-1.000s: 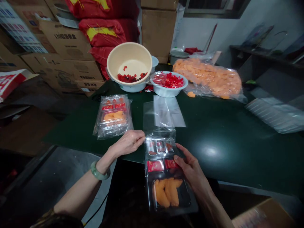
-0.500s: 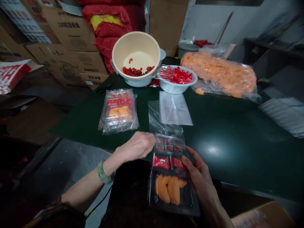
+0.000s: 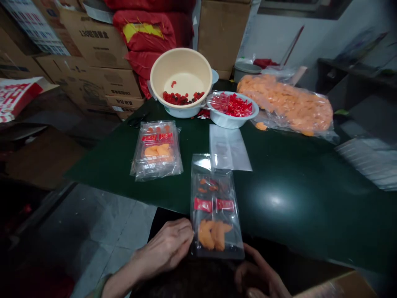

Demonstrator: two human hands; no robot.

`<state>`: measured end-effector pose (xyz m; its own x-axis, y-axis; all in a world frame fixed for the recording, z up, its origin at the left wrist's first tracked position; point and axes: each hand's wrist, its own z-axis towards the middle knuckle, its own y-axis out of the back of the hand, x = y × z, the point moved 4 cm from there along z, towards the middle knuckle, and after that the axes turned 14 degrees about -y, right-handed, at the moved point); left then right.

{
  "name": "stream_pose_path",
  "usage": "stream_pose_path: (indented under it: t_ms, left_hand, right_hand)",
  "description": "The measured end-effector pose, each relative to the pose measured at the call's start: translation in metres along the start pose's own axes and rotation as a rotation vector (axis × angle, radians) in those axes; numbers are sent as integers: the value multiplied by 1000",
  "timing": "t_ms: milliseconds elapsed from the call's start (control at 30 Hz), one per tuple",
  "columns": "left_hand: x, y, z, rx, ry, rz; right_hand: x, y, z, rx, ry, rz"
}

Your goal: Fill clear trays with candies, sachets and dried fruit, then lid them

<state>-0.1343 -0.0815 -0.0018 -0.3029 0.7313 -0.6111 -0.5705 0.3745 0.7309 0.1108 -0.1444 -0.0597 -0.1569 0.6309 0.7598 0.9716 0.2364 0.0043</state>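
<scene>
A black compartment tray lies inside a clear plastic bag at the table's near edge. In its compartments are orange chip-like pieces, two red packets and small reddish pieces. My left hand is closed at the bag's lower left edge, fingertips pinched on the plastic. My right hand is at the tray's lower right corner, its fingers curved and apart, one fingertip close to or touching the corner. Part of that hand is cut off by the frame.
Bagged filled trays are stacked on the left. Flat clear bags lie ahead. Behind stand a cream basin with red pieces, a white bowl of red packets, and a large bag of orange pieces. Cardboard boxes line the back left.
The tray has slid into the clear bag, which now covers it down to the near end. My left hand has moved down along the bag's edge; my right hand has drawn back towards me.
</scene>
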Motion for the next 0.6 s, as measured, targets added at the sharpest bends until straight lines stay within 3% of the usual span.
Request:
stream_pose_path:
  t_ms: [67,133,200,267,400,467,533,600]
  left_hand:
    - [8,2,8,-14,18,-3]
    - [13,3,18,-23,-9,19]
    - [15,5,28,-35,-49,70]
    - [11,5,35,-30,-69,164]
    - [-6,-4,36,-3,-104,384]
    - [-11,-11,30,-45,-126,453]
    - [-7,-14,22,-173,-69,483]
    - [4,-12,13,-347,75,483]
  right_hand:
    - [14,15,1,-284,203,-403]
    - [38,14,1,-564,492,-761]
    - [59,-6,7,-624,783,-989]
    - [75,-26,19,-638,969,-1054]
    - [95,-45,47,-794,1043,-963]
    - [101,-51,57,-835,1058,-959]
    - [105,-56,63,-848,1094,-981]
    - [108,-60,67,-836,1132,-991]
